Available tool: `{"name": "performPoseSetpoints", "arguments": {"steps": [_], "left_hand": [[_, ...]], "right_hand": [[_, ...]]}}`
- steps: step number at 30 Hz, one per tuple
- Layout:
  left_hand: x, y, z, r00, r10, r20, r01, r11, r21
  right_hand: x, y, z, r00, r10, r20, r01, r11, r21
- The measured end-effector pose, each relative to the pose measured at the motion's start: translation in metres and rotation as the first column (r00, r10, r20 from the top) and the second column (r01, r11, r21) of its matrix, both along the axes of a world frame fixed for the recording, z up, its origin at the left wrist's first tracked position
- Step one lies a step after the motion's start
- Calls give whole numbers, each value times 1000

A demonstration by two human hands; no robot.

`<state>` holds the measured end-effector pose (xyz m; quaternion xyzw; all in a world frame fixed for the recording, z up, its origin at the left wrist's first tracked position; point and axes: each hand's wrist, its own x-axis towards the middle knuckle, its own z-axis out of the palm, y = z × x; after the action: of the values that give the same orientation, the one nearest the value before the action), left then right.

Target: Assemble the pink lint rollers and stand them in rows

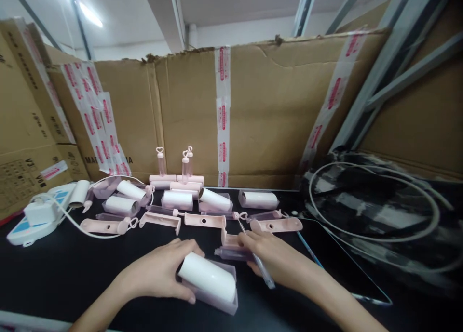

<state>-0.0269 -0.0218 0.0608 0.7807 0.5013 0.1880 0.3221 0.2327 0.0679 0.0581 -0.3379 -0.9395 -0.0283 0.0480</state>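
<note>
My left hand is closed around one end of a translucent lilac box, thumb on the near side and fingers on the far side. A white roll lies tilted inside that box. My right hand is closed around a slim pen-like stick that slants through its fingers and ends in a clear tip. Its fingertips reach a pale pink roller holder and a clear lilac handle; whether they grip these too is hidden.
Several pink holders and boxed white rolls lie along the back of the black table. Heart-topped handles stand behind them. A power strip is at left, a dark tablet at right, beside looped white cable. Cardboard walls the back.
</note>
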Motion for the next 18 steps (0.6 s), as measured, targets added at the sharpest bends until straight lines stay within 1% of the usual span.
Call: {"name": "performPoseSetpoints", "arguments": {"steps": [3, 5, 6, 8, 10, 11, 13, 15, 18], "left_hand": [[-26, -19, -2, 996, 73, 41, -73, 997, -14], [-51, -34, -8, 977, 196, 80, -196, 981, -12], [-65, -43, -12, 955, 282, 95, -282, 959, -14], [-92, -60, -21, 887, 440, 138, -444, 896, -2], [-118, -78, -29, 833, 530, 157, -538, 843, 8], [-129, -86, -31, 813, 558, 168, -568, 823, 15], [-148, -100, -34, 771, 605, 200, -622, 782, 31], [-165, -112, -35, 729, 643, 234, -671, 739, 61], [-186, -123, -38, 700, 672, 243, -710, 692, 129]], "right_hand": [[-5, -8, 1, 999, 37, 3, -37, 999, -8], [-14, -16, -4, 996, 87, -6, -87, 996, 20], [-20, -19, -8, 994, 113, -9, -112, 992, 56], [-34, -26, -19, 984, 175, -20, -171, 975, 141], [-48, -30, -28, 969, 243, -39, -231, 953, 197], [-55, -31, -31, 961, 270, -54, -254, 945, 204], [-68, -30, -33, 948, 301, -102, -281, 944, 176], [-83, -27, -30, 930, 321, -179, -307, 946, 103], [-118, -26, -22, 866, 387, -317, -403, 915, 15]]}}
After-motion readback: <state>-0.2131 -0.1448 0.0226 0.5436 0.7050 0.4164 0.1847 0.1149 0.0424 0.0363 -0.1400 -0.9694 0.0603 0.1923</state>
